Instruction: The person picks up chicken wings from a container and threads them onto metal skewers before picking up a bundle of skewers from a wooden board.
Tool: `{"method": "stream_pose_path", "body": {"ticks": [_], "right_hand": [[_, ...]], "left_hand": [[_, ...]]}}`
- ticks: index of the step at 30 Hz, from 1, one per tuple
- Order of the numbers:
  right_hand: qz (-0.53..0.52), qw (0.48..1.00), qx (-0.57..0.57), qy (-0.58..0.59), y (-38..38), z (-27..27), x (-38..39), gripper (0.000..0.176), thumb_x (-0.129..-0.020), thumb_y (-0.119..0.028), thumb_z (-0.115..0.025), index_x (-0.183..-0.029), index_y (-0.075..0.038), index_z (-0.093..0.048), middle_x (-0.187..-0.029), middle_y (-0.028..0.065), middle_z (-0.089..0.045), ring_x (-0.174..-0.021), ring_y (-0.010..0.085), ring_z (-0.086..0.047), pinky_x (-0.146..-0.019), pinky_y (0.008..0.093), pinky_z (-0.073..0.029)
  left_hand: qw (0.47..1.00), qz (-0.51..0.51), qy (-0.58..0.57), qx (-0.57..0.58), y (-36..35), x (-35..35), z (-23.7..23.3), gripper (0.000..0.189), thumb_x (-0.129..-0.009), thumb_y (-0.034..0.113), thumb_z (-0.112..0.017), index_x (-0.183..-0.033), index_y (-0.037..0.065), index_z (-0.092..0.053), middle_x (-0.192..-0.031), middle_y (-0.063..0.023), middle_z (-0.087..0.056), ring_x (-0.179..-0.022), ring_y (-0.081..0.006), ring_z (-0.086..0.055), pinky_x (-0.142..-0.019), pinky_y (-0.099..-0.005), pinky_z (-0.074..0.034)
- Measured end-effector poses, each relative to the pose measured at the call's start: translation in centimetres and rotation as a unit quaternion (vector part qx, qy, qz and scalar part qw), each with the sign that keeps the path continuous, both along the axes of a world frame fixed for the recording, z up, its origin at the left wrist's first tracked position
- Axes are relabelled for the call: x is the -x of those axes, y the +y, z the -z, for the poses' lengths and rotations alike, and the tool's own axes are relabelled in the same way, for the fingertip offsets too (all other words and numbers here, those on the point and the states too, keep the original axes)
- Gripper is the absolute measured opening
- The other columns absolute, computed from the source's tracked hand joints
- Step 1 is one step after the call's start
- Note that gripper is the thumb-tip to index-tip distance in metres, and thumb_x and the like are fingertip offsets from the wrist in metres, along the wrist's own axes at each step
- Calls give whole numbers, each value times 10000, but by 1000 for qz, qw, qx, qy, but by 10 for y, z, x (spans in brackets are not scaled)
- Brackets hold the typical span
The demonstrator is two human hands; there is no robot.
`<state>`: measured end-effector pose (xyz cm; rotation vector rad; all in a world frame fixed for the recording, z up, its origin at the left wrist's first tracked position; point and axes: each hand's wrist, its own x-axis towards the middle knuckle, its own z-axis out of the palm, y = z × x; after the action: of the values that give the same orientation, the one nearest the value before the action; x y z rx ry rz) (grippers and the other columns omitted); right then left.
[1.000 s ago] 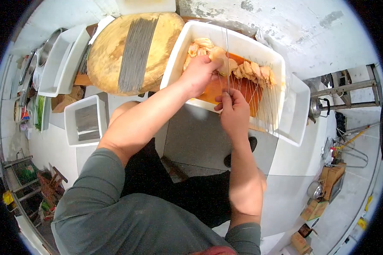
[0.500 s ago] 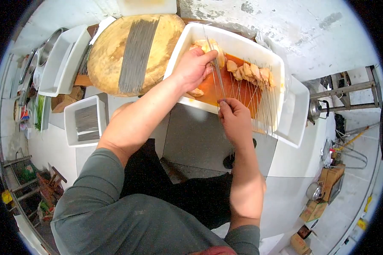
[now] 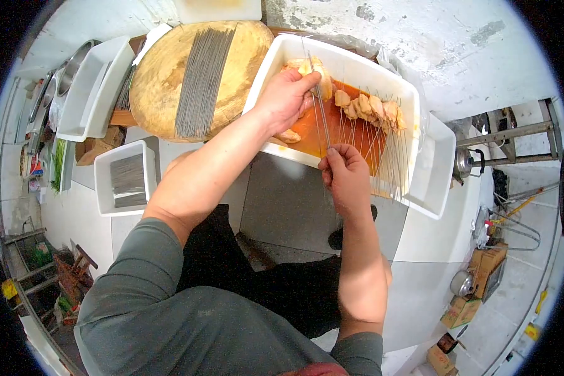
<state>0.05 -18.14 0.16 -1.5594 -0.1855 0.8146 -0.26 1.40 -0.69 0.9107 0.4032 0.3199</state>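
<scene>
— Shift at white tub: left hand is now at the far left corner, no longer mid-tub, fingers closed on a meat piece.
— Right hand?
— Right hand pinches the skewer low, by the near rim. It has barely moved.
— Meaning?
— Tip meets the piece. Cannot tell if it is through. Loaded skewers lie along the right side.

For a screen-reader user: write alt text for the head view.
A person's left hand grips marinated meat in a white tub of orange sauce while the right hand holds a thin skewer to it. More skewers lie on a round wooden board.
</scene>
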Motion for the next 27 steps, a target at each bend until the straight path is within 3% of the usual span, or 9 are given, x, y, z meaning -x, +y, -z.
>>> {"method": "stream_pose_path", "body": {"ticks": [9,12,15,19,22,24,27], "right_hand": [[21,1000,-10,20,-1,0,2,139,-941,-138,-512,-994,-9,-510,-734,63,-608,-564,89,-503,-503,227,-410],[8,1000,9,-12,-3,2,2,146,-942,-142,-515,-987,-4,-502,-731,66,-607,-581,98,-519,-508,236,-415],[-2,999,30,-31,-7,2,4,149,-932,-137,-521,-985,1,-504,-724,61,-606,-596,109,-533,-525,248,-424],[-19,993,97,-69,-15,-2,4,178,-914,-136,-527,-1027,1,-520,-715,55,-608,-611,114,-545,-559,256,-439],[3,995,47,-84,-18,7,8,130,-928,-109,-525,-1020,-18,-516,-697,20,-550,-547,61,-453,-468,197,-345],[5,994,57,-94,-23,12,8,134,-927,-106,-525,-1023,-13,-531,-695,12,-546,-551,57,-447,-474,198,-343],[1,992,60,-112,-27,11,8,124,-925,-101,-526,-1007,-10,-551,-694,5,-542,-552,55,-438,-479,195,-339]], "left_hand": [[1000,0,12,8,3,1,-1,99,-935,178,-574,-912,87,-541,-646,40,-492,-481,-37,-427,-403,-172,-316],[998,-26,4,48,8,3,1,128,-919,149,-596,-1012,63,-575,-774,8,-592,-542,-50,-476,-472,-180,-383],[997,-10,-38,68,21,5,3,116,-909,129,-605,-994,57,-572,-812,-3,-610,-603,-53,-529,-496,-173,-430],[994,-71,-17,76,22,2,-7,122,-921,125,-585,-1001,37,-558,-880,-37,-627,-696,-89,-589,-548,-185,-492],[994,-60,-30,84,30,4,-5,159,-930,117,-565,-1038,4,-531,-955,-83,-628,-783,-131,-622,-616,-211,-524],[996,-42,-23,82,39,5,-2,169,-932,118,-562,-1048,-2,-530,-986,-91,-626,-812,-136,-618,-661,-234,-533],[991,-116,-11,69,37,2,-7,175,-934,120,-559,-1050,-8,-528,-991,-97,-630,-830,-152,-624,-695,-254,-540]]}}
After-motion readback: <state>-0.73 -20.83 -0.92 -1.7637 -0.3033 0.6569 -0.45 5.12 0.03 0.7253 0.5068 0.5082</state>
